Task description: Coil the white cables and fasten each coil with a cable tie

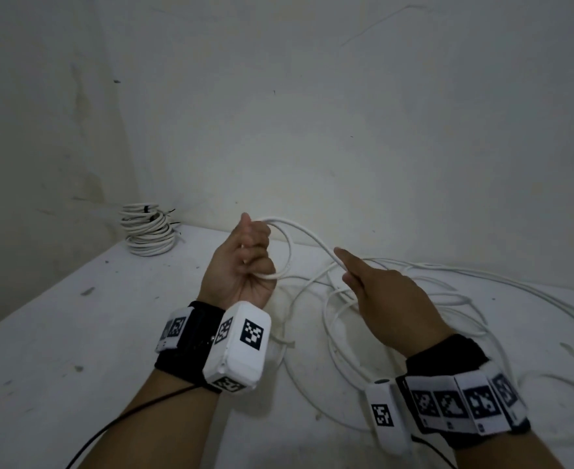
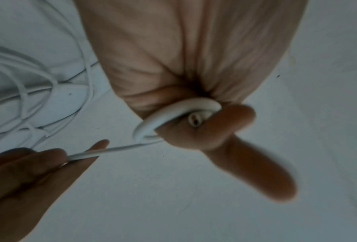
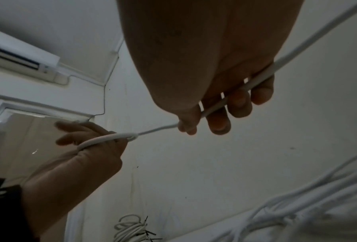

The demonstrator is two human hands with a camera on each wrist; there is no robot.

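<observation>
The person stood over the white table [image 1: 58,333] with the left hand [image 1: 245,262] raised in a fist, fingers curled round the first small loop of a white cable [image 1: 307,236], the cut end of it tucked against the thumb. From that fist the cable ran out to the person's right and slightly downward, straight into the right hand [image 1: 380,296], which had its fingers curled round the strand and the forefinger laid along it. So the free stretch lay as a line between the two hands, the right hand nearer the slack and the left nearer the loop. Beyond the right hand the rest of the cable trailed down into a loose tangle [image 1: 397,299] spread across the table on that same side. It looked to me as though only the first turn had been made, and the next would call for the right hand to carry its strand back across to the left fist. Over in the far left corner sat a stack of finished coils [image 1: 148,233], already bound with black ties [image 1: 146,208].
</observation>
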